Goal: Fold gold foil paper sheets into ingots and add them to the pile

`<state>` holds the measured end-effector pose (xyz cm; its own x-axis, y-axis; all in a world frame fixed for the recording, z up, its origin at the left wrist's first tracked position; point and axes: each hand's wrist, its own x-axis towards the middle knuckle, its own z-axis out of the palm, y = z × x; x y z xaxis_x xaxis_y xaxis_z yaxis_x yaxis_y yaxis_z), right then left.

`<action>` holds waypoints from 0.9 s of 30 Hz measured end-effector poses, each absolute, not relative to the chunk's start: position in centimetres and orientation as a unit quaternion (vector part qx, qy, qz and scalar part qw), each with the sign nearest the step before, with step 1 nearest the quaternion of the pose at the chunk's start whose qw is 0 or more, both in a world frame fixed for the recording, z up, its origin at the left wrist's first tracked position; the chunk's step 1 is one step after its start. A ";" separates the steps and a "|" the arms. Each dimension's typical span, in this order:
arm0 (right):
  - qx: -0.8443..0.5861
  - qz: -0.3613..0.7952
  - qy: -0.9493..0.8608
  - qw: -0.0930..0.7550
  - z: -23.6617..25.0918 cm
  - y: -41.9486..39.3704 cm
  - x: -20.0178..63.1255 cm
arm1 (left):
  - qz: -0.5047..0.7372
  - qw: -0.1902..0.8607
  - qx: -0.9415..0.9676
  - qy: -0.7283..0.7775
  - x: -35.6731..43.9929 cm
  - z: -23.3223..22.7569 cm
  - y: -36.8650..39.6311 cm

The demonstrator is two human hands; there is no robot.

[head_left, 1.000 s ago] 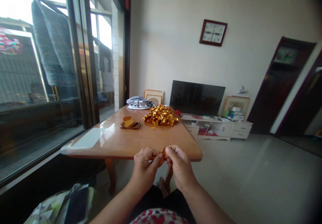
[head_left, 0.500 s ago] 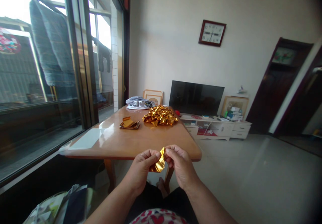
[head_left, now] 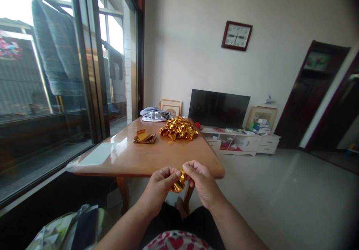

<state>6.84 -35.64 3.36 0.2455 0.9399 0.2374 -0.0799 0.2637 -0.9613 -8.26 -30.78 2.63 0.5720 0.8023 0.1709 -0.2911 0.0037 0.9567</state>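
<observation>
Between my two hands, just off the near table edge, is a piece of shiny gold foil paper (head_left: 178, 186), partly folded. My left hand (head_left: 159, 188) pinches its left side between thumb and fingers. At the upper right corner, my right hand (head_left: 202, 182) grips the same piece, its thumb close to the left thumb. The fingers cover much of the foil. Farther back on the table lies a heap of folded gold foil pieces (head_left: 178, 128). Left of that heap sits a small stack of flat gold paper sheets (head_left: 144, 136).
The brown wooden table (head_left: 157, 160) stretches ahead, with folded clothes (head_left: 156, 114) at its far end. A large window (head_left: 56, 74) lines the left. A bag (head_left: 70, 229) stands low on the left. Beyond are a television (head_left: 219, 109) and a white cabinet (head_left: 252, 144).
The foil's upper tip has been folded down between my thumbs, and less of the foil shows. Both hands have drawn slightly closer together. The heap and the stack look the same.
</observation>
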 end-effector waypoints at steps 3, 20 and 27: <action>-0.462 0.378 -0.498 0.629 3.3 -35.7 7.1 | 0.401 0.665 0.590 0.222 -8.2 2.8 -30.9; -0.457 0.369 -0.403 0.702 2.2 -35.2 9.2 | 0.371 0.621 0.656 0.213 -9.5 1.8 -29.5; -0.443 0.386 -0.403 0.702 2.0 -35.7 9.6 | 0.372 0.624 0.655 0.207 -9.4 1.6 -29.4</action>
<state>9.58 -35.71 1.96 0.3772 0.8986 0.2242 -0.1843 0.3101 -0.9327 -9.37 -29.35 1.64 0.6379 0.7356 0.2281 -0.1926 -0.1344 0.9720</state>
